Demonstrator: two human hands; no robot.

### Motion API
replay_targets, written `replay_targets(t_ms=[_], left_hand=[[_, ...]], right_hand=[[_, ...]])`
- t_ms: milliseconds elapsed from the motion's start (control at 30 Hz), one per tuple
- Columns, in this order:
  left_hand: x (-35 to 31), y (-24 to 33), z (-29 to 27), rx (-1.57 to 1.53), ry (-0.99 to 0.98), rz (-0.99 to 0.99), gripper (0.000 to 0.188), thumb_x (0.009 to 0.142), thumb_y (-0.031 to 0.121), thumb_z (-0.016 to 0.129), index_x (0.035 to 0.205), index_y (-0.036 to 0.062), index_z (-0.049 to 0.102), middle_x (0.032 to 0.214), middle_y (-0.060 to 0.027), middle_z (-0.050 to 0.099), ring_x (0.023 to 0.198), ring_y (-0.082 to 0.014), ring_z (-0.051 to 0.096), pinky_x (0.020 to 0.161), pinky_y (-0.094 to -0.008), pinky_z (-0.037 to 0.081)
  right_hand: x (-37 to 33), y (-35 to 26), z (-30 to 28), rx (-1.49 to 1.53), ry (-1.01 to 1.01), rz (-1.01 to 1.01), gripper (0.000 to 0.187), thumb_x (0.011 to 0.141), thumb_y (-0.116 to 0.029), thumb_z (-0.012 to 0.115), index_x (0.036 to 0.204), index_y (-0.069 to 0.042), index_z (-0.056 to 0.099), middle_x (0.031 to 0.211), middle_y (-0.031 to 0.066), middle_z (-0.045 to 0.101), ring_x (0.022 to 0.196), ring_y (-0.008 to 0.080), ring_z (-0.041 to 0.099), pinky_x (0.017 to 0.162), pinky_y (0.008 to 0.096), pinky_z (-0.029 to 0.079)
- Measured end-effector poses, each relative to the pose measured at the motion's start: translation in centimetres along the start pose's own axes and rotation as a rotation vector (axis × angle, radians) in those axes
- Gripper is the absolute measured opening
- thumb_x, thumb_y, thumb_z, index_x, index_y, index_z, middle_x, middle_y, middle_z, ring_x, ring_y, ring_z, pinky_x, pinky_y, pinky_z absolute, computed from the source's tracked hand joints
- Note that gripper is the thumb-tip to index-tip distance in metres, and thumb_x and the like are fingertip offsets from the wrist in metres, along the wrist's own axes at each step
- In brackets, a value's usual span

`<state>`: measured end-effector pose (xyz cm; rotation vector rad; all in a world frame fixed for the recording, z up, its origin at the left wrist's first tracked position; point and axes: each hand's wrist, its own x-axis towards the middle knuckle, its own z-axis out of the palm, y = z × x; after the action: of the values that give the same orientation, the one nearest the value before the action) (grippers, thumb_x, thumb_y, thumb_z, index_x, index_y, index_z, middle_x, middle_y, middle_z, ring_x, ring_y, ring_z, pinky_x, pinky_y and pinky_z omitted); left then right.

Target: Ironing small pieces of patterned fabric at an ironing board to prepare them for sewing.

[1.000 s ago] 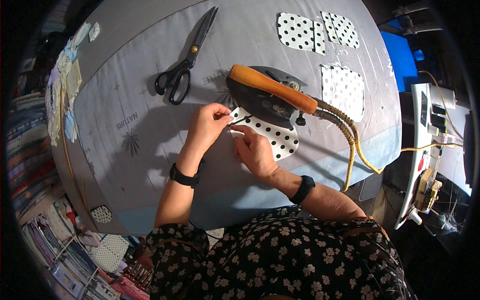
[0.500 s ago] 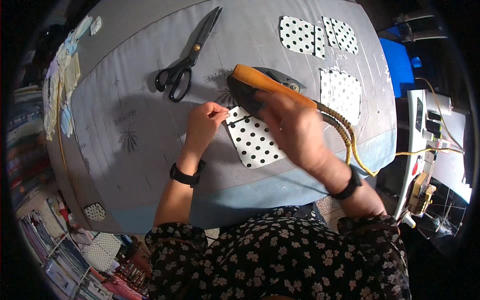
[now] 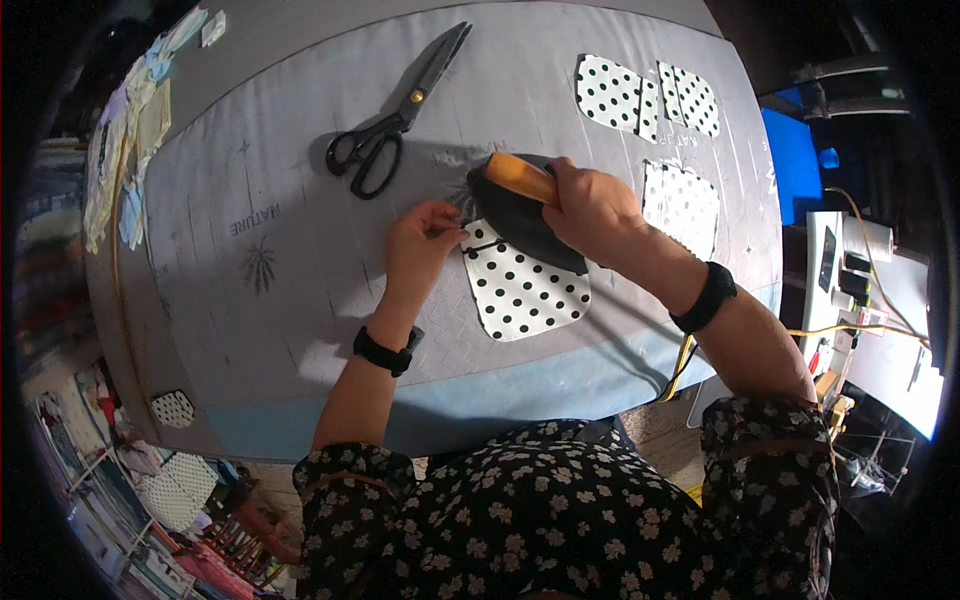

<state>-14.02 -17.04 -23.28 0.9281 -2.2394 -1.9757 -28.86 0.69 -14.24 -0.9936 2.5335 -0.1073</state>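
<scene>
My right hand (image 3: pixel 597 212) is wrapped round the orange handle of a clothes iron (image 3: pixel 520 222). The iron's dark body sits over the upper right edge of a white fabric piece with black dots (image 3: pixel 525 298), hiding that part. At the piece's upper left corner, by a dark line across the cloth, my left hand (image 3: pixel 425 238) pinches the edge between thumb and fingers. The fabric lies flat on the grey padded ironing table (image 3: pixel 330 300).
Black-handled scissors (image 3: pixel 390 135) lie beyond my left hand. More dotted pieces (image 3: pixel 612 92) lie at the far right, one paler piece (image 3: pixel 682 208) nearer. A yellow cord (image 3: pixel 682 365) hangs over the front edge. Cloth scraps (image 3: pixel 150 110) line the left edge.
My right hand, blurred over the iron before, now grips its handle firmly. The iron has turned, its rear swinging toward me. My left hand stays at the fabric corner. The whole view has shifted slightly.
</scene>
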Motion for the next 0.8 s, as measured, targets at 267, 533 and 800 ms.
replay_targets(t_ms=[267, 533, 800], left_hand=[[-0.4, 0.4, 0.2, 0.030, 0.062, 0.023, 0.023, 0.082, 0.002, 0.073, 0.104, 0.0018, 0.067, 0.082, -0.0057, 0.071, 0.075, -0.0114, 0.067, 0.067, -0.0247, 0.051], [-1.3, 0.7, 1.1, -0.026, 0.146, 0.012, 0.023, 0.082, 0.001, 0.071, 0.105, 0.0018, 0.066, 0.084, -0.0055, 0.071, 0.073, -0.0103, 0.065, 0.067, -0.0248, 0.051], [-1.9, 0.8, 1.3, -0.056, 0.200, -0.007, 0.025, 0.084, 0.001, 0.071, 0.108, 0.0026, 0.065, 0.086, -0.0059, 0.071, 0.074, -0.0101, 0.065, 0.068, -0.0239, 0.050]], right_hand=[[-1.9, 0.5, -0.7, 0.042, -0.118, -0.049, 0.054, 0.081, -0.015, 0.068, 0.129, 0.001, 0.049, 0.084, 0.0201, 0.068, 0.077, 0.0386, 0.068, 0.069, 0.0462, 0.055], [-2.9, 1.7, 0.2, -0.097, -0.077, -0.277, 0.057, 0.090, -0.024, 0.066, 0.133, 0.007, 0.043, 0.069, 0.0121, 0.065, 0.060, 0.0283, 0.065, 0.056, 0.0389, 0.054], [-3.2, 1.4, -0.2, -0.166, -0.109, -0.367, 0.058, 0.090, -0.024, 0.065, 0.135, 0.008, 0.045, 0.068, 0.0109, 0.065, 0.058, 0.0259, 0.065, 0.052, 0.0369, 0.053]])
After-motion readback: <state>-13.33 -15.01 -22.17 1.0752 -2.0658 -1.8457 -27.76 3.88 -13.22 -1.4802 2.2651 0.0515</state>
